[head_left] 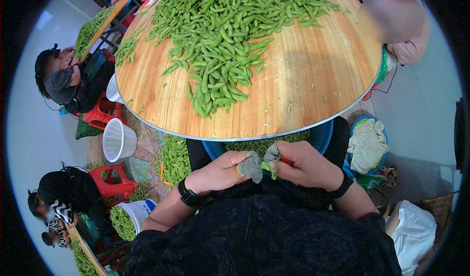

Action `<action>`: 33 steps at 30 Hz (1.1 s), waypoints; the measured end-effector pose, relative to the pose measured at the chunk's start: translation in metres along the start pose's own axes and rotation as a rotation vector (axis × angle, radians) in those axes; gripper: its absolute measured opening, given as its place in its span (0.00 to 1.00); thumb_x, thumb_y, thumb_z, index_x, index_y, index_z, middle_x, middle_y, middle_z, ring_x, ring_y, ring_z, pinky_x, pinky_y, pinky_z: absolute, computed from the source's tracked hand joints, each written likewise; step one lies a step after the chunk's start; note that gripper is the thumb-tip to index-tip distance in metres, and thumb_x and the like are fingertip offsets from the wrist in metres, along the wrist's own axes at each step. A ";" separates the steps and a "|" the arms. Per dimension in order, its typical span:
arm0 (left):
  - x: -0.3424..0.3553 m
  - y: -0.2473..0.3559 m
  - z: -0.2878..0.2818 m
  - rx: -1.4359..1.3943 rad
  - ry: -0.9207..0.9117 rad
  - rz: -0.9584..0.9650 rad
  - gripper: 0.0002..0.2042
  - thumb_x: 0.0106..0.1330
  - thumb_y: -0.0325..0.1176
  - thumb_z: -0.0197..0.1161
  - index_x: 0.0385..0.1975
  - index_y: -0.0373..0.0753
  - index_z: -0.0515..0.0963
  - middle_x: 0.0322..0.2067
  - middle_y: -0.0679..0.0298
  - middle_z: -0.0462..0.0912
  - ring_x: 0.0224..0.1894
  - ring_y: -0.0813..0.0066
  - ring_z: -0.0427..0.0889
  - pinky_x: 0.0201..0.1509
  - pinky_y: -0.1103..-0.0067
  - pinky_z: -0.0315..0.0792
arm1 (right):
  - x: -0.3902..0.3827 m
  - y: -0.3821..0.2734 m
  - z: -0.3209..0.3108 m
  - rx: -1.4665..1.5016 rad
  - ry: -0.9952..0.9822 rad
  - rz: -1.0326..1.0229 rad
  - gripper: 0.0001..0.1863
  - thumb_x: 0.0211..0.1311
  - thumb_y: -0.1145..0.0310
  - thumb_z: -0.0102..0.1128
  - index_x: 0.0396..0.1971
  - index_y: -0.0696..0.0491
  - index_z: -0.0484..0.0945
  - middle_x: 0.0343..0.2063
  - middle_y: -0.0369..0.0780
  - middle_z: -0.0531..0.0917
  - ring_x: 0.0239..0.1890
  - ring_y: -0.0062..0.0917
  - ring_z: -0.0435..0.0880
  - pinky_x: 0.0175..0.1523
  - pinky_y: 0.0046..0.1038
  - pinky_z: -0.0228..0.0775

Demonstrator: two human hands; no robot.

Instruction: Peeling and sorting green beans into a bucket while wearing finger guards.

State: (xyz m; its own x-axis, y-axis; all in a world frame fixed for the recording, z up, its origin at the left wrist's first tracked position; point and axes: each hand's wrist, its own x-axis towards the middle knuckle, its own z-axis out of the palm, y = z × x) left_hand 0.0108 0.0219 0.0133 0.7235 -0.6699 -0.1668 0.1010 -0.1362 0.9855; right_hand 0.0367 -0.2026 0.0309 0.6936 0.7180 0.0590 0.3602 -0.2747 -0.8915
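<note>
My left hand (227,170) and my right hand (306,166) meet in front of my body, just below the round table's near edge. Grey knitted covers wrap some fingertips of both hands. Between the fingers is a green edamame pod (269,168), pinched from both sides and partly covered. A small red object (286,161) shows under my right fingers; its kind is hidden. Beneath my hands, a blue tub (323,138) holds loose green beans (264,144). On the wooden table (313,85), a large heap of edamame pods (225,36) spreads toward me.
Left of me are a white basket (119,140), red stools (113,182), pods on the floor (175,161) and a white bucket (139,211) of pods. At right, a pale cloth (367,146) lies over a blue basin. Other people sit around the tables.
</note>
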 end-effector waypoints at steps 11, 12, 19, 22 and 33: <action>-0.004 0.016 -0.004 0.440 0.059 0.169 0.09 0.60 0.29 0.58 0.39 0.37 0.71 0.32 0.58 0.76 0.37 0.61 0.77 0.41 0.73 0.70 | 0.003 0.002 0.006 -0.116 0.011 -0.090 0.08 0.52 0.72 0.55 0.28 0.57 0.67 0.18 0.46 0.73 0.22 0.44 0.75 0.26 0.35 0.66; -0.005 0.016 -0.004 0.556 0.080 0.206 0.09 0.57 0.28 0.60 0.38 0.38 0.72 0.31 0.59 0.75 0.35 0.60 0.77 0.39 0.72 0.70 | 0.004 0.002 0.005 -0.127 -0.009 -0.100 0.07 0.53 0.72 0.55 0.28 0.57 0.67 0.18 0.46 0.74 0.21 0.43 0.75 0.25 0.34 0.66; -0.002 0.027 -0.003 1.168 0.172 0.485 0.16 0.38 0.30 0.65 0.30 0.42 0.74 0.25 0.62 0.71 0.28 0.60 0.73 0.32 0.69 0.67 | 0.008 0.001 -0.003 0.804 -0.314 0.595 0.08 0.57 0.68 0.51 0.28 0.57 0.66 0.20 0.50 0.75 0.22 0.47 0.74 0.24 0.34 0.67; -0.002 0.029 -0.001 1.141 0.178 0.415 0.11 0.46 0.28 0.64 0.30 0.40 0.73 0.25 0.62 0.72 0.30 0.61 0.75 0.32 0.71 0.67 | 0.005 -0.006 0.001 0.684 -0.227 0.526 0.07 0.57 0.69 0.52 0.27 0.56 0.66 0.20 0.49 0.75 0.19 0.44 0.75 0.20 0.33 0.68; -0.007 0.010 0.002 -0.254 0.022 -0.148 0.03 0.66 0.28 0.51 0.34 0.40 0.73 0.21 0.75 0.68 0.23 0.86 0.63 0.26 0.85 0.60 | -0.001 -0.004 0.012 -0.351 0.021 -0.191 0.09 0.54 0.70 0.55 0.28 0.57 0.65 0.21 0.46 0.72 0.19 0.44 0.76 0.21 0.38 0.69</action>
State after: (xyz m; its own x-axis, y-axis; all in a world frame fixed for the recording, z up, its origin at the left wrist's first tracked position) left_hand 0.0055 0.0243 0.0239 0.7023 -0.6402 -0.3115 0.3727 -0.0422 0.9270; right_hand 0.0267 -0.1944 0.0292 0.6048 0.7651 0.2212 0.6726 -0.3420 -0.6562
